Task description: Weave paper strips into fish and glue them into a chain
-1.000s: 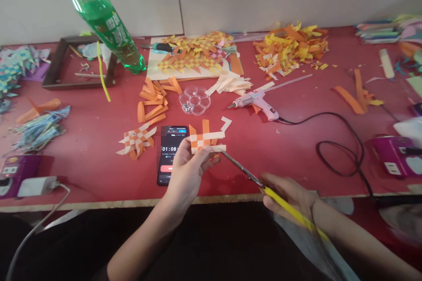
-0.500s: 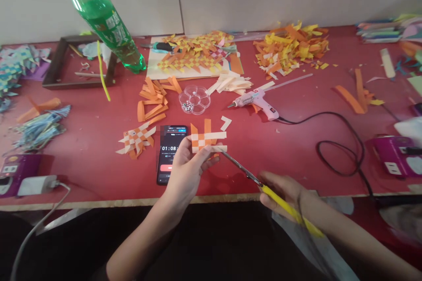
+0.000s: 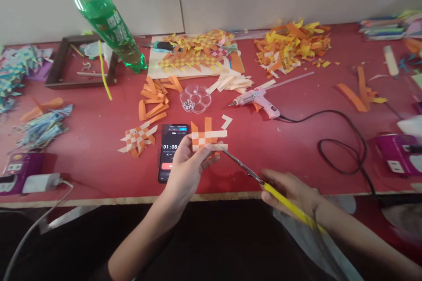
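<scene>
Between the thumb and fingers of my left hand (image 3: pixel 189 160) is a small woven paper piece (image 3: pixel 201 139), checked orange and cream, with loose strips sticking out at the top and right. My right hand (image 3: pixel 288 189) grips yellow-handled scissors (image 3: pixel 245 167), seen nearly edge-on. Their thin metal tip meets the lower cream strip, right of my left fingertips; whether the blades are apart I cannot tell. A phone (image 3: pixel 166 164) showing a timer lies partly behind my left hand. Left of it rests a woven paper fish (image 3: pixel 136 137) in the same colours.
A pink glue gun (image 3: pixel 260 99) with a black cord lies right of centre, near a clear flower-shaped tray (image 3: pixel 195 98) holding small beads. Orange strips (image 3: pixel 154 96), cream strips (image 3: pixel 232 82) and a scrap heap (image 3: pixel 292 48) lie behind. A green bottle (image 3: pixel 114 26) stands at back left.
Almost nothing differs. The view has shifted very slightly; both hands keep their grips, and the scissor tip stays at the lower cream strip.
</scene>
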The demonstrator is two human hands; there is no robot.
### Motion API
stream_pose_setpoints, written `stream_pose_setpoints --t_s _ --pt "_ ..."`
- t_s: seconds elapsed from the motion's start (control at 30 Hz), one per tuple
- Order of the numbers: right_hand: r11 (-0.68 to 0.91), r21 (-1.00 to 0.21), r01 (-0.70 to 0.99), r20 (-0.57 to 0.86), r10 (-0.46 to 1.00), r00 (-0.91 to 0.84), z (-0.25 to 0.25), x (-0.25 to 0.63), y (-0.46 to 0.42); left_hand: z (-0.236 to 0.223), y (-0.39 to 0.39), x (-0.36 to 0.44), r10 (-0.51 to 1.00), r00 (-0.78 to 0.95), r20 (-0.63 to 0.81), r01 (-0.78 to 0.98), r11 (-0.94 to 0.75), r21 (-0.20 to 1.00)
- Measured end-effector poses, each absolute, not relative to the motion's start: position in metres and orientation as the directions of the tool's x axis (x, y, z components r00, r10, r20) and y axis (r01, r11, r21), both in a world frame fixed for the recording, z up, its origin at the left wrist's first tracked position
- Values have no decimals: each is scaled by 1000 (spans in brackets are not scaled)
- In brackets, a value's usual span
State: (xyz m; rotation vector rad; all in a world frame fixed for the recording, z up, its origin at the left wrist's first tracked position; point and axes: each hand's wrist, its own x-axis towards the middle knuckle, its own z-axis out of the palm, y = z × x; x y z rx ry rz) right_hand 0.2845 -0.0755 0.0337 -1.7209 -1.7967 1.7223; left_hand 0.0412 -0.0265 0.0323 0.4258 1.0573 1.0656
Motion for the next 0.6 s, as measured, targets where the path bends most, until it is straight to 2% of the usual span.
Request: stream_pose_setpoints --t_s 0.23,0.6 --pt "-343 -740 578 -601 724 -339 36 285 -75 34 -25 42 860 92 -502 -493 477 727" --pt "-322 -728 605 -608 712 -352 38 282 -73 35 -25 40 857 82 -508 -514 473 715"
